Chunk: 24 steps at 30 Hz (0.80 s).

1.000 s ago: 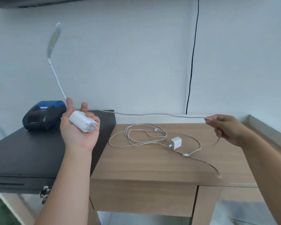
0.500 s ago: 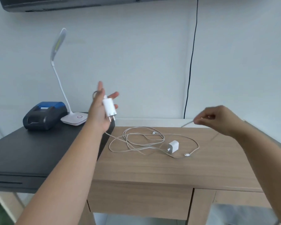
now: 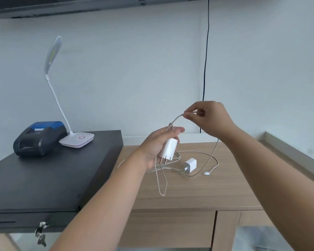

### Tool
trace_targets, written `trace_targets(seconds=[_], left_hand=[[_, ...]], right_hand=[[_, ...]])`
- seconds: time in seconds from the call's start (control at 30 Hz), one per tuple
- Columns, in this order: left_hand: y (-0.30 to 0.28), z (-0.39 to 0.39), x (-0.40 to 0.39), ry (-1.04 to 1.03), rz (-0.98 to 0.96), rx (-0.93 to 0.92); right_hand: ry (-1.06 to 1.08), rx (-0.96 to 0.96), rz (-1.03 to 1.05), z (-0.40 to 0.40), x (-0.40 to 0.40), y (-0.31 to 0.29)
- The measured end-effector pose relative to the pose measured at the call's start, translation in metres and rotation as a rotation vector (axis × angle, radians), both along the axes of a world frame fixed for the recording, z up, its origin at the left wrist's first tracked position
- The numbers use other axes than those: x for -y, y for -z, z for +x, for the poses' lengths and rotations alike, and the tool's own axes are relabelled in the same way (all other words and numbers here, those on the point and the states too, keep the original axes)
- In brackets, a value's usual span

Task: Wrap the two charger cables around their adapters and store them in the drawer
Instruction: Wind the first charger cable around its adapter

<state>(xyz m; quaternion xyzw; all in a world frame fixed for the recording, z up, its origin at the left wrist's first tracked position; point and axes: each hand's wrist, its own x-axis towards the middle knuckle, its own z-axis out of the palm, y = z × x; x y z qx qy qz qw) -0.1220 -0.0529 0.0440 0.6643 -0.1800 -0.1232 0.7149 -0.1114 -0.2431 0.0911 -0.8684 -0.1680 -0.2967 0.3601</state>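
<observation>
Above the wooden desk [image 3: 198, 194], left to right: left hand [image 3: 155, 148] cradles a white adapter [image 3: 169, 149], prongs down, fingers loosely curled round it. Right hand [image 3: 206, 117] pinches its pale cable [image 3: 176, 119], slack trailing to the desk. Step: first wrap, barely begun; next, loop cable snugly round the adapter. Second adapter [image 3: 190, 164] with tangled cord [image 3: 209, 161] lies on the desk, untouched.

Right hand [image 3: 209, 117]: brought in close above the left hand [image 3: 157, 149], cable [image 3: 176, 118] pinched.
Cable: slackened; a loop now hangs below the adapter [image 3: 169, 149].
Adapter: turned prongs-down.
</observation>
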Motion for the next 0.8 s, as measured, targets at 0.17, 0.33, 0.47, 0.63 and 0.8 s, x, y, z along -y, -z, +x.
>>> trace_targets(seconds=[0.17, 0.33, 0.47, 0.63, 0.8], left_hand=[[0.012, -0.002, -0.008, 0.125, -0.153, -0.054], [0.007, 0.011, -0.034, 0.183, -0.622, -0.060], [-0.006, 0.025, -0.070, 0.044, -0.902, 0.024], [-0.025, 0.042, -0.115, -0.209, -1.174, 0.110], [-0.040, 0.057, -0.128, -0.529, -1.265, 0.095]], right_hand=[[0.103, -0.026, 0.147, 0.020, 0.020, 0.006], [0.011, -0.223, 0.336, 0.038, 0.061, 0.043], [-0.084, -0.379, 0.492, 0.042, 0.097, 0.064], [-0.079, -0.425, 0.769, 0.040, 0.139, 0.079], [-0.066, -0.424, 0.877, 0.031, 0.158, 0.097]])
